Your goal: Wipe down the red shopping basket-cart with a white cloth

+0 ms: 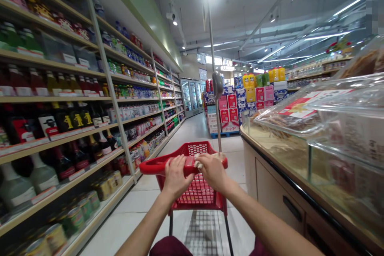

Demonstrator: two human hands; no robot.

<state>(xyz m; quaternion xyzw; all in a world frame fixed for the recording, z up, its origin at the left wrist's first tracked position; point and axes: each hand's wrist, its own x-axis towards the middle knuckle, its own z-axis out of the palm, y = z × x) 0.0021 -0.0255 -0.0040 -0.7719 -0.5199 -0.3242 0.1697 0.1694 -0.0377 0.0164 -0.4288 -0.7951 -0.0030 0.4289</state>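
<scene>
A red plastic shopping cart [196, 192] stands in front of me, its basket wall full of small holes. My left hand [176, 174] is closed over the left part of its red handle [156, 165], fingers on top. Further right on the same handle lies my right hand [212, 171], closed, with a crumpled whitish thing [198, 161] showing between the fingers and the handle. I cannot tell whether that is tissue or cloth. More pale material shows past the knuckles, near the handle's right end.
Shelves of bottles, cans and jars [120, 120] line the left side. A wooden counter [267, 176] with clear plastic food boxes [297, 108] stands close on the right. Ahead are stacked cartons [229, 108], a tall grey pole [212, 48] and glass-door fridges [192, 94]. Tiled floor [192, 124] runs between.
</scene>
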